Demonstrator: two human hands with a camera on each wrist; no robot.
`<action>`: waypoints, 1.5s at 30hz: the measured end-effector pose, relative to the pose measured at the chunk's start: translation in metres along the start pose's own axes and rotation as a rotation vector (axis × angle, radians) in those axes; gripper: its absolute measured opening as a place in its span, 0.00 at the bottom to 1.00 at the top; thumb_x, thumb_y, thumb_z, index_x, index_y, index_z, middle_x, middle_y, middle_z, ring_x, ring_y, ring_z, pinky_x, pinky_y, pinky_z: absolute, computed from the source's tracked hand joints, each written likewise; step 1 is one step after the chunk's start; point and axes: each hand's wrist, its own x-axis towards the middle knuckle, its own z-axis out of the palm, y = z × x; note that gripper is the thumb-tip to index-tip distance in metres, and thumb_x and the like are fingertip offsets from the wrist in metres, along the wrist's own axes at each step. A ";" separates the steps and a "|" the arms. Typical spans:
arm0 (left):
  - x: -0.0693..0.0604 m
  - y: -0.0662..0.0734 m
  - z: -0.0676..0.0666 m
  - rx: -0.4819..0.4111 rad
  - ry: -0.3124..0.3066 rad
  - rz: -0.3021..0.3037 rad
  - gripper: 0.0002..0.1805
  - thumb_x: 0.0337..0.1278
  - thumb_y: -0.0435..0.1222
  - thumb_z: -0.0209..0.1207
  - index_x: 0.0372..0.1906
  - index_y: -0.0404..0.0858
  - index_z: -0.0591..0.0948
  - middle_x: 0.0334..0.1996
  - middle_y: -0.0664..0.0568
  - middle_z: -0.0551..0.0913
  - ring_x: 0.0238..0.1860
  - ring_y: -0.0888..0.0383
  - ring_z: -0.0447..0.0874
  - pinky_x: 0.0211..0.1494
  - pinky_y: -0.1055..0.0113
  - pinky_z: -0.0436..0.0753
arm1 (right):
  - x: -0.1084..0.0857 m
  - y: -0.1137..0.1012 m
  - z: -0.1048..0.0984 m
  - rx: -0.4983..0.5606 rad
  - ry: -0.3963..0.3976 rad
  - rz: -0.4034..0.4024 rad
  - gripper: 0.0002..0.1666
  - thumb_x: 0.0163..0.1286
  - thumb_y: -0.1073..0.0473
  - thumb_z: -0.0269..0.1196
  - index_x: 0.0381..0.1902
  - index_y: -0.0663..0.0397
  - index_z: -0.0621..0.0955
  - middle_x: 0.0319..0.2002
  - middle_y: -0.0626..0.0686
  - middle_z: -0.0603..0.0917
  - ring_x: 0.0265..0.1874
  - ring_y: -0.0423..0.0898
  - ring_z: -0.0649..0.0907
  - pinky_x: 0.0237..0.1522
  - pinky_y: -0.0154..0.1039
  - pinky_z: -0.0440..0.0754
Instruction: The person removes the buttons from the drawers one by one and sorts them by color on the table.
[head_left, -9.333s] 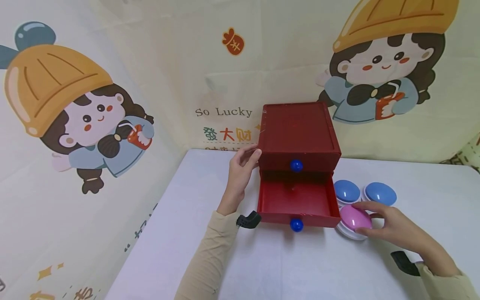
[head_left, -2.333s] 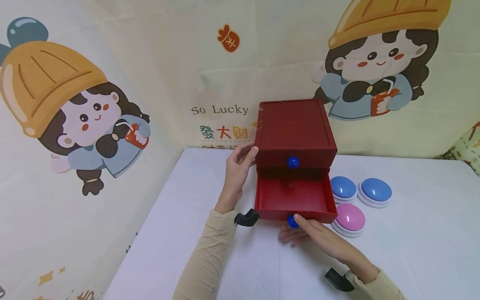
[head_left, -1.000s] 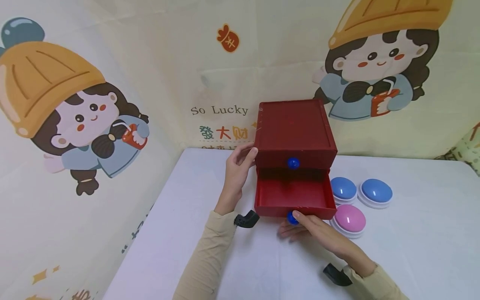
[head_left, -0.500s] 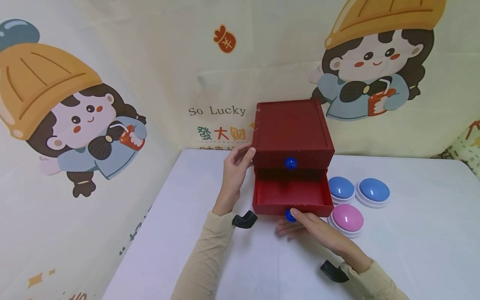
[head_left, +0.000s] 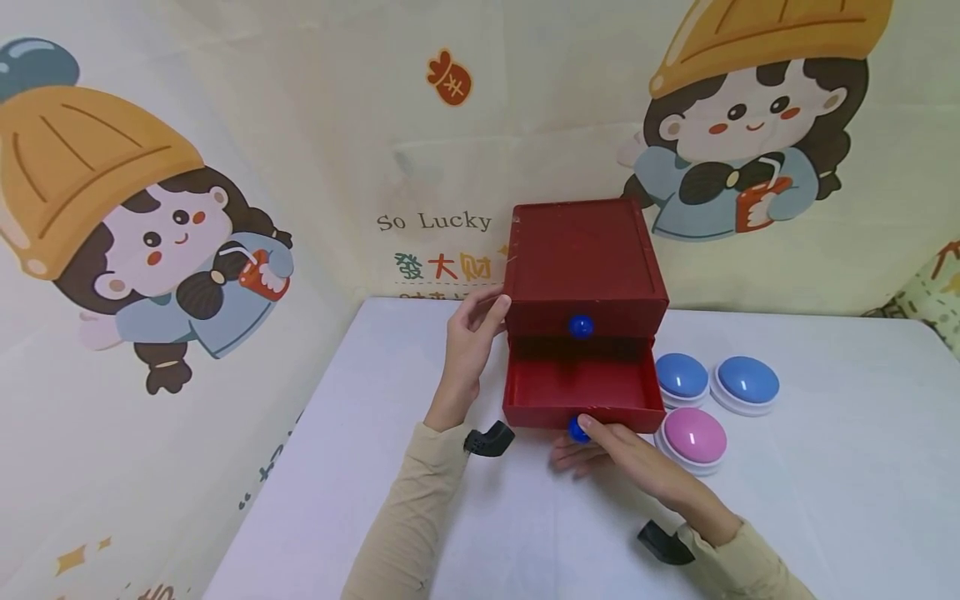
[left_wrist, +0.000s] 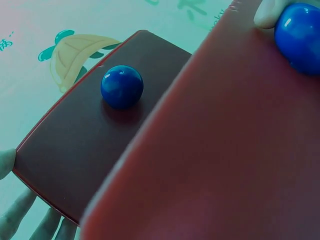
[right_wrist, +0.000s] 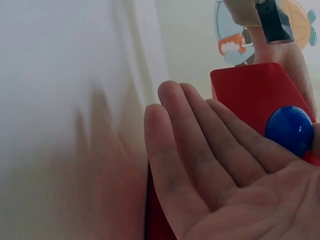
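A dark red two-drawer box (head_left: 588,258) stands toward the back of the table. Its upper drawer is closed, with a blue knob (head_left: 581,326). The lower drawer (head_left: 573,383) is pulled part way out, its red floor showing. My left hand (head_left: 468,350) rests against the box's left side, thumb at the front corner and fingers spread along the side in the left wrist view. The thumb of my right hand (head_left: 637,467) presses on the lower blue knob (head_left: 577,430). The other fingers of that hand extend straight below the drawer, as the right wrist view shows.
Right of the box sit two blue dome-topped push buttons (head_left: 681,376) on white bases. A pink one (head_left: 695,436) is in front of them, close to the drawer's right front corner. A printed cloth (head_left: 337,150) hangs behind the white table (head_left: 825,467).
My right hand touched the pink button at first, then moved left to the lower knob. Since then the lower drawer has slid slightly inward. My left hand stays at the box's side.
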 end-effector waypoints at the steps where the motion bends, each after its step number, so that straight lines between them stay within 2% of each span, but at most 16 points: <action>1: 0.000 0.000 0.000 -0.001 0.000 0.000 0.21 0.67 0.45 0.60 0.61 0.45 0.78 0.57 0.51 0.81 0.55 0.55 0.82 0.57 0.60 0.83 | 0.001 0.000 0.000 -0.001 0.006 -0.001 0.33 0.81 0.44 0.42 0.62 0.68 0.74 0.54 0.65 0.84 0.51 0.63 0.85 0.55 0.52 0.83; 7: 0.001 -0.002 0.002 -0.018 -0.004 -0.010 0.19 0.67 0.45 0.61 0.59 0.47 0.79 0.55 0.53 0.82 0.54 0.56 0.82 0.57 0.61 0.83 | 0.008 0.000 -0.002 0.006 0.041 -0.016 0.35 0.82 0.43 0.38 0.60 0.69 0.75 0.52 0.66 0.84 0.51 0.63 0.85 0.54 0.50 0.83; 17: 0.002 -0.001 0.002 -0.005 -0.006 -0.014 0.20 0.67 0.46 0.61 0.60 0.46 0.79 0.55 0.54 0.82 0.55 0.57 0.82 0.57 0.61 0.83 | 0.016 0.004 -0.011 0.029 0.023 -0.017 0.36 0.82 0.42 0.39 0.62 0.69 0.74 0.54 0.66 0.83 0.50 0.63 0.85 0.55 0.53 0.83; 35: 0.000 0.000 0.001 -0.046 0.014 -0.015 0.18 0.66 0.45 0.62 0.58 0.46 0.80 0.54 0.51 0.82 0.52 0.55 0.82 0.57 0.59 0.83 | 0.029 0.005 -0.020 0.030 0.033 -0.061 0.38 0.82 0.43 0.37 0.60 0.73 0.74 0.53 0.69 0.83 0.50 0.65 0.85 0.54 0.52 0.83; 45: 0.001 -0.001 0.001 -0.039 0.013 -0.014 0.19 0.66 0.45 0.62 0.58 0.45 0.80 0.54 0.51 0.82 0.52 0.55 0.82 0.57 0.60 0.83 | 0.035 0.004 -0.025 0.061 0.046 -0.025 0.39 0.82 0.40 0.37 0.61 0.71 0.75 0.54 0.68 0.83 0.52 0.64 0.84 0.56 0.56 0.81</action>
